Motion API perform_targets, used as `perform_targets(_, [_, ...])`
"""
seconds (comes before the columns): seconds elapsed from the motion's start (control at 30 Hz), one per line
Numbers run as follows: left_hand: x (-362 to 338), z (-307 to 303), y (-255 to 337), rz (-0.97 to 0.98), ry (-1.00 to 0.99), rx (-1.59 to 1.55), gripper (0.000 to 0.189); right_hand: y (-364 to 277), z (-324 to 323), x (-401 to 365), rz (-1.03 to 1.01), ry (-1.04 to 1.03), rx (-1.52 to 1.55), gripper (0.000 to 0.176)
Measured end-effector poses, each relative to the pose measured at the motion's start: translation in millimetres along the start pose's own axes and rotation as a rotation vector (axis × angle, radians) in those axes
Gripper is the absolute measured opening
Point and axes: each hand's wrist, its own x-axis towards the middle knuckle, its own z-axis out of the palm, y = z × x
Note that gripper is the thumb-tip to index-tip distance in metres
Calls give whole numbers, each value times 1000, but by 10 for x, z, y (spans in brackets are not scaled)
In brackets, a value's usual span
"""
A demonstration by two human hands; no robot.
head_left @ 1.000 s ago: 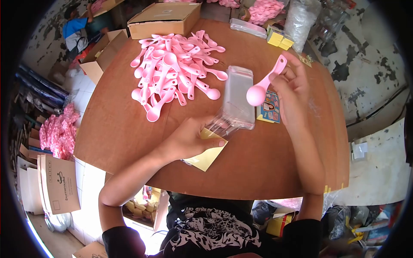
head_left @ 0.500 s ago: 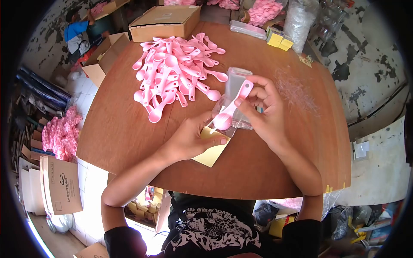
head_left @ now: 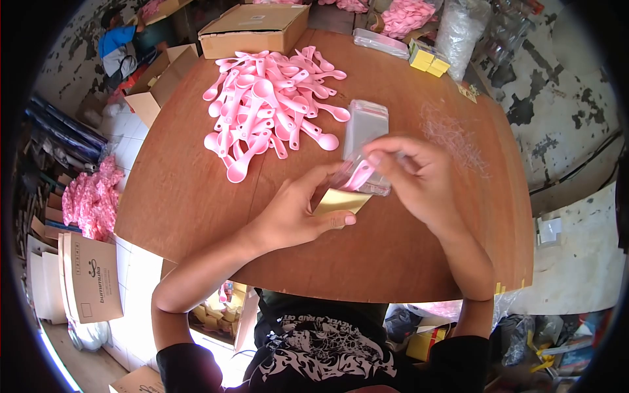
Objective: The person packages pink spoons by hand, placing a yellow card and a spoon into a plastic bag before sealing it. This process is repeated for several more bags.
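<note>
My left hand (head_left: 298,208) grips a small clear plastic bag (head_left: 342,171) with a yellow card (head_left: 341,200) in it, thumb across the card's lower part. A pink measuring spoon (head_left: 359,175) lies in the bag; only its handle shows, and the bowl is hidden behind the card and fingers. My right hand (head_left: 416,171) is closed in a pinch at the bag's upper edge, beside the handle's end. Just behind the hands lies a stack of clear plastic bags (head_left: 367,124). A heap of pink measuring spoons (head_left: 268,105) sits to the left.
A cardboard box (head_left: 254,29) stands at the table's far edge. Yellow boxes (head_left: 429,59) and a clear plastic roll (head_left: 460,33) are at the back right. Thin plastic strips (head_left: 455,141) lie on the wooden table (head_left: 419,262). Another person (head_left: 120,49) sits at the far left.
The pink spoon has gone down into the bag, bowl first. My right hand has shifted from holding its handle to the bag's upper edge. The card has tilted.
</note>
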Motion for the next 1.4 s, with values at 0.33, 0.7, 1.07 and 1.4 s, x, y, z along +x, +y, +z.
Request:
perform_targets(0.33, [32, -115, -22, 377, 316, 380, 56, -366, -296, 221, -494, 104, -552, 9])
perform_targets(0.7, [-13, 6, 71, -106, -143, -312, 37, -2, 75, -330, 255, -123, 93, 18])
perform_targets(1.07, [-40, 161, -32, -45, -149, 51, 24, 165, 146, -377, -509, -2, -1047, 8])
perform_targets(1.4, [-32, 124, 120, 120, -183, 342, 25, 263, 159, -339, -448, 46, -863, 12])
